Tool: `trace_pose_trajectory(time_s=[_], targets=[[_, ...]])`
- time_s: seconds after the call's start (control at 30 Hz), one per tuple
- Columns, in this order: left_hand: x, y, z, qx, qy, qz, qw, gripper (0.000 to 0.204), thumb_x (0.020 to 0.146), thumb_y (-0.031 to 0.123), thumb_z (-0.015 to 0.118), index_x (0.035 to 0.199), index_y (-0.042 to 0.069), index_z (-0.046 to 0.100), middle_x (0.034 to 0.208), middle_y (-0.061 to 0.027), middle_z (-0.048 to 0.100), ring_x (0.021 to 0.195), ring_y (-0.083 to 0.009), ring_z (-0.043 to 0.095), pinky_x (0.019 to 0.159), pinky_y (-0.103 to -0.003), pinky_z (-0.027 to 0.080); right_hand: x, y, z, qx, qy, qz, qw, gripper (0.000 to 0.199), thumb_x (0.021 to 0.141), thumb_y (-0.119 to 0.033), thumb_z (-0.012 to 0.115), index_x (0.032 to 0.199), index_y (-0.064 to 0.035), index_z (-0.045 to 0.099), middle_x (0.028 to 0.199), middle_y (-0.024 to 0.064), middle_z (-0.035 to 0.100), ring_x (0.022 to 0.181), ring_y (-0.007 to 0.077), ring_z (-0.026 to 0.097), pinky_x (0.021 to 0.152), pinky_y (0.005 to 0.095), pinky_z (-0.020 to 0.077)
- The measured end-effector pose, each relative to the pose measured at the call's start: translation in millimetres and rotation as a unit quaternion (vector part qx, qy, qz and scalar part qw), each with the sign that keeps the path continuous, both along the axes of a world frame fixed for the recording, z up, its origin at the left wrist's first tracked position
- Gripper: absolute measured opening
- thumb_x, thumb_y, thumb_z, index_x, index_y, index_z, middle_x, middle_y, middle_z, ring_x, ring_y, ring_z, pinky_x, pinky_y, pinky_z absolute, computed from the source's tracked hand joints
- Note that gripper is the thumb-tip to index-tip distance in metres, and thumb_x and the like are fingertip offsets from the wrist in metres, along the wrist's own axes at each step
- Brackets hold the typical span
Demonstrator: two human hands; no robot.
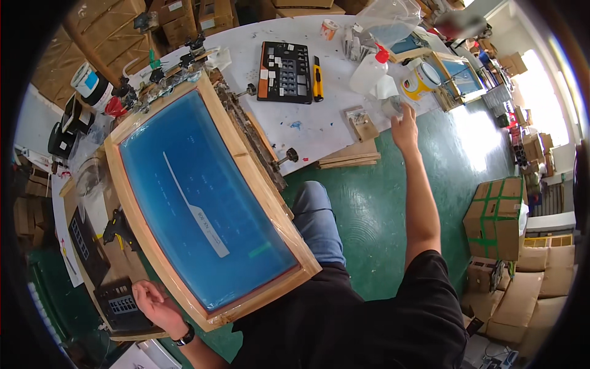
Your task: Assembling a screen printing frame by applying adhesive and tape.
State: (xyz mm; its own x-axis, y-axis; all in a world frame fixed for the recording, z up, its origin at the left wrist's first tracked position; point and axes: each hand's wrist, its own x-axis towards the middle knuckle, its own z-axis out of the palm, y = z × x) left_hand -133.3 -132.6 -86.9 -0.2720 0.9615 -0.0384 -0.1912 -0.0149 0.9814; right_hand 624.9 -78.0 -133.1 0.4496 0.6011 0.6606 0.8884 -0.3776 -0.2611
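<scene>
Between my arms and the worktable stands a wooden-framed printing screen [184, 184] with blue mesh and a pale slanted stripe pattern. My left hand [157, 304] is at its lower left, fingers loosely curled and apart, holding nothing visible. Beside those fingers a black panel with cut-out windows [120, 302] lies on a board. Stretched out to the right edge of the white table, my right hand [404, 128] has its fingers around the near side of a small translucent cup [390, 106]. The contact is partly hidden by the fingers.
On the white table [326, 135] lie a black panel [284, 72], a yellow utility knife [318, 79], a red-capped bottle [370, 69], a yellow-and-white tub [421, 81] and a small tray [361, 124]. Clamps [289, 155] stick out beside the frame. Taped cartons [495, 218] stand on the green floor.
</scene>
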Motion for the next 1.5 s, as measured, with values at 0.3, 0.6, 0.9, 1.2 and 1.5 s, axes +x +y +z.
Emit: trace_pose_trajectory(time_s=[0.3, 0.6, 0.9, 1.2, 1.5], targets=[[1.0, 6.1, 15.9, 0.061, -0.023, -0.017, 0.998, 0.02, 0.111, 0.022, 0.051, 0.094, 0.013, 0.056, 0.076, 0.0023, 0.049, 0.066, -0.0067, 0.037, 0.065, -0.024, 0.031, -0.2, -56.4, 27.7, -0.057, 0.211, 0.047, 0.975, 0.02, 0.1, -0.007, 0.058, 0.115, -0.0019, 0.07, 0.109, 0.0068, 0.067, 0.086, 0.0204, 0.061, 0.083, 0.0332, 0.0516], [41.7, 28.1, 56.5, 0.07, -0.019, -0.014, 0.997, 0.011, 0.099, 0.009, 0.062, 0.107, 0.003, 0.066, 0.091, -0.0048, 0.063, 0.076, -0.0107, 0.049, 0.07, -0.024, 0.04, -247.5, -51.3, 105.7, 0.091, 0.717, 0.421, 0.548, 0.032, 0.103, -0.013, 0.055, 0.13, 0.0051, 0.059, 0.106, 0.0133, 0.068, 0.086, 0.0184, 0.061, 0.082, 0.028, 0.0474], [99.7, 46.6, 112.6, 0.097, 0.061, -0.303, 0.946, 0.048, 0.091, -0.007, 0.06, 0.139, -0.006, 0.066, 0.123, -0.0157, 0.073, 0.114, -0.0228, 0.068, 0.104, -0.033, 0.05, -374.4, -7.3, 121.4, -0.113, 0.753, 0.594, 0.258, 0.015, 0.109, -0.013, 0.056, 0.116, 0.0001, 0.06, 0.109, 0.0113, 0.066, 0.093, 0.0164, 0.059, 0.084, 0.0283, 0.0464], [90.5, 35.1, 93.1, -0.061, -0.125, -0.392, 0.909, 0.032, 0.091, -0.004, 0.064, 0.122, -0.005, 0.072, 0.115, -0.0166, 0.074, 0.104, -0.022, 0.067, 0.095, -0.032, 0.051, -383.8, -16.5, 134.1, -0.186, 0.626, 0.63, 0.42, 0.014, 0.107, -0.011, 0.059, 0.114, 0.001, 0.062, 0.106, 0.01, 0.066, 0.084, 0.0153, 0.053, 0.08, 0.027, 0.0441], [93.5, 33.8, 86.3, 0.031, 0.025, -0.36, 0.932, 0.015, 0.091, 0.002, 0.071, 0.105, -0.002, 0.073, 0.104, -0.0141, 0.072, 0.095, -0.0219, 0.063, 0.088, -0.032, 0.05, -395.8, -15.5, 155.5, -0.266, 0.422, 0.643, 0.581, 0.035, 0.089, 0.003, 0.073, 0.123, 0.0018, 0.067, 0.11, 0.0102, 0.066, 0.088, 0.0152, 0.053, 0.078, 0.0297, 0.0465]])
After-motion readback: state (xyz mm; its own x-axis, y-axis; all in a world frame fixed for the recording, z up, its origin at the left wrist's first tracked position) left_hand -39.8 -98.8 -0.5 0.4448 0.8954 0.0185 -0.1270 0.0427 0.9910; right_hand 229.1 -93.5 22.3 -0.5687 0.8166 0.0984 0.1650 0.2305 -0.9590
